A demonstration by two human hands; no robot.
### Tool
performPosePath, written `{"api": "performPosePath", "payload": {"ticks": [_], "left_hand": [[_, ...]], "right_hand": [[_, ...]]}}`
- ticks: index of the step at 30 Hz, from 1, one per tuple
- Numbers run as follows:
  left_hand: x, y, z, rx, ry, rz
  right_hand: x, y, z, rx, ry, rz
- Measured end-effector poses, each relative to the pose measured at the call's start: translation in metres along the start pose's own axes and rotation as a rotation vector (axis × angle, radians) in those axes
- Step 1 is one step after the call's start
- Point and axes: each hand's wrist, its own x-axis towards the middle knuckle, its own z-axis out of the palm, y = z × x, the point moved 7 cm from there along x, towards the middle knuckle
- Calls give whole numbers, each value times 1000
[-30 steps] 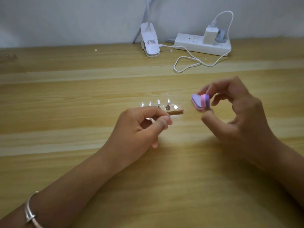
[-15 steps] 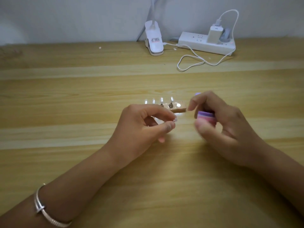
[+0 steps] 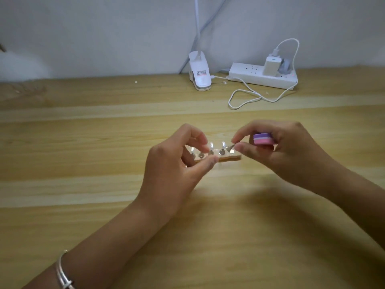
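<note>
Head view: left hand point(image 3: 175, 163) pinches the left end of the wooden strip point(image 3: 229, 158) between thumb and curled forefinger. This is over the middle of the table point(image 3: 83, 163), well short of its far edge; resting or lifted, can't tell. Metal pins point(image 3: 222, 151) stand in a row on the strip. Right hand point(image 3: 287, 155) pinches the rightmost pin point(image 3: 231, 147) with thumb and forefinger tips, other fingers curled round a purple-pink block point(image 3: 263, 138). By the far edge: clip lamp point(image 3: 199, 74), power strip point(image 3: 250, 77) with charger point(image 3: 270, 66), looped white cable point(image 3: 250, 97). Bracelet point(image 3: 63, 274) on left wrist.

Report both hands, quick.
Left hand: grips the wooden strip.
Right hand: pinches a small metal pin, purple-pink block tucked in its fingers.
</note>
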Motion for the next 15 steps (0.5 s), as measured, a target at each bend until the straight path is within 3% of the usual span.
{"api": "performPosePath", "payload": {"ticks": [3, 9, 15], "left_hand": [[8, -11, -8, 281, 20, -10], [12, -45, 4, 339, -210, -148], [15, -45, 4, 305, -193, -135]], "right_hand": [[19, 23, -5, -105, -74, 87], [22, 35, 9, -151, -171, 84], [22, 32, 11, -83, -187, 59]]}}
